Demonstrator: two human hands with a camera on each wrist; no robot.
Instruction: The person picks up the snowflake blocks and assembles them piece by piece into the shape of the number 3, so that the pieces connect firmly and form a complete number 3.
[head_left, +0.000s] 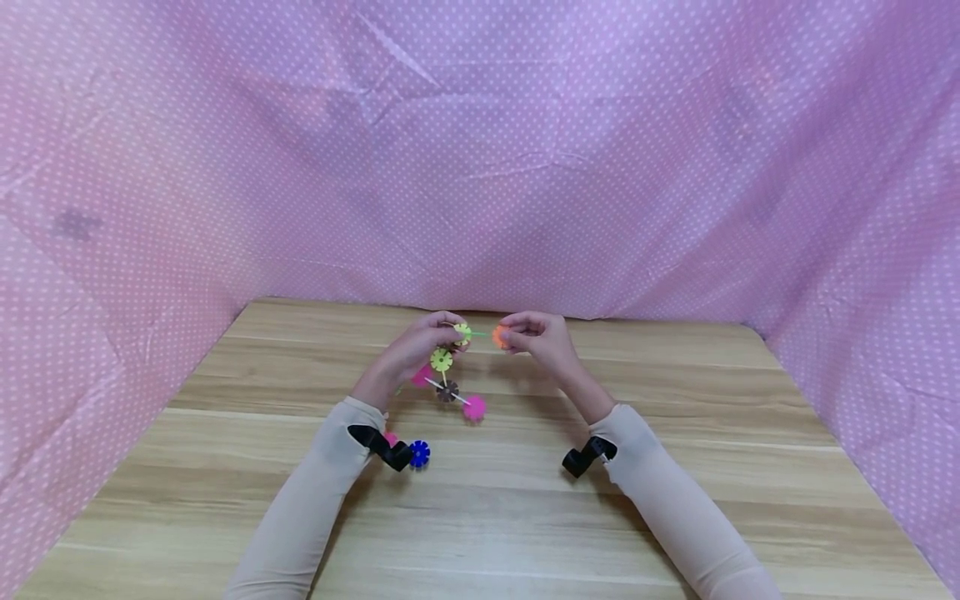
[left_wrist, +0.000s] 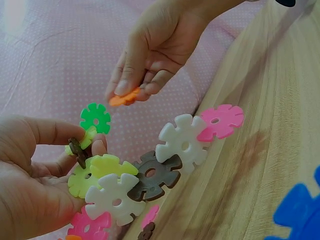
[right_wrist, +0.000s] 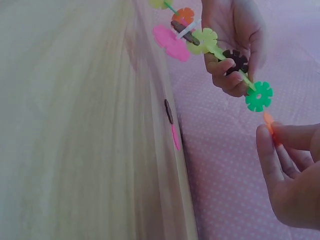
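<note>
In the head view my left hand (head_left: 420, 346) pinches a linked chain of notched plastic flower discs. Along the chain in the left wrist view are a green disc (left_wrist: 87, 116) at the tip, yellow ones, a dark grey disc (left_wrist: 142, 189), white discs and a pink disc (left_wrist: 229, 116). Facing it, my right hand (head_left: 547, 340) pinches a single orange disc (head_left: 498, 337) by its edge. The right wrist view shows this orange disc (right_wrist: 268, 121) edge-on, just below the green disc (right_wrist: 253, 102). The chain hangs from my left fingers above the table.
A blue disc (head_left: 422, 462) lies on the wooden table (head_left: 495, 517) near my left wrist, with a pink one partly hidden beside it. Pink dotted cloth (head_left: 510, 183) hangs around the table's back and sides. Black cameras (head_left: 581, 461) sit on both wrists.
</note>
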